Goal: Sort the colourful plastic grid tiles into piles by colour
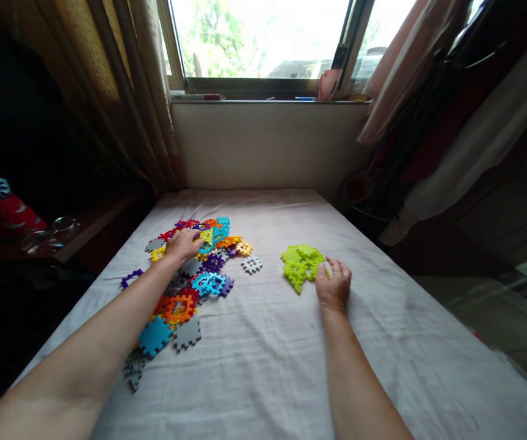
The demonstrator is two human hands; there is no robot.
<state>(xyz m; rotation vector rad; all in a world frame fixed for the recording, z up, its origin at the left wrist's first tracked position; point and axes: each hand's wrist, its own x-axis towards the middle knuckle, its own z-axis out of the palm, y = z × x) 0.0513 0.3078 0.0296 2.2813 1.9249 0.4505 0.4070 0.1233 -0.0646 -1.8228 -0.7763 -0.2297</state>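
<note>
Apparently, lime pieces (296, 267) touch the open right hand (334, 282); I can't tell whether the left hand (183, 245) grips.

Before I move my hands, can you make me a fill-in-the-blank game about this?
The small pile beside the right hand is all ____.
The ____ hand is at the big mixed-colour pile.
The cup on the sill is ____.
Behind that cup is a big ____.

Missing words: green; left; pink; window.

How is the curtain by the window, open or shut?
Open: the curtain hangs bunched at the left, leaving the bright window uncovered.
</note>
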